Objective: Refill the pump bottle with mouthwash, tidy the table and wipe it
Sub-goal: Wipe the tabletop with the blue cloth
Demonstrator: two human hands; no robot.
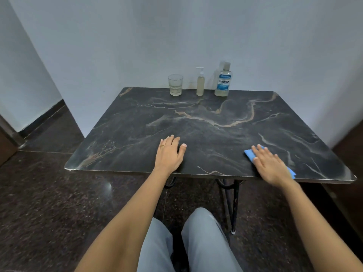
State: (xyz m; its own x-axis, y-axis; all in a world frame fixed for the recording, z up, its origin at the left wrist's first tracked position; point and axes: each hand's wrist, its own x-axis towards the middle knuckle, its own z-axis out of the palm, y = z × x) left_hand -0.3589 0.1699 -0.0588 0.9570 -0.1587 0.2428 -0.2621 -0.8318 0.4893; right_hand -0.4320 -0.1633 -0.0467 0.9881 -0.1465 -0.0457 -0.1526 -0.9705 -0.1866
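At the far edge of the dark marble table (196,122) stand a clear pump bottle (200,83) with pale liquid and a white pump, and to its right a capped Listerine mouthwash bottle (223,81). My left hand (170,152) lies flat on the table near the front edge, fingers apart, holding nothing. My right hand (272,163) presses flat on a blue cloth (249,153) at the front right; most of the cloth is hidden under the palm.
A drinking glass (175,85) stands left of the pump bottle, by the wall. Black metal table legs (232,205) and my grey-trousered knees (200,242) are below the front edge. Dark stone floor lies all around.
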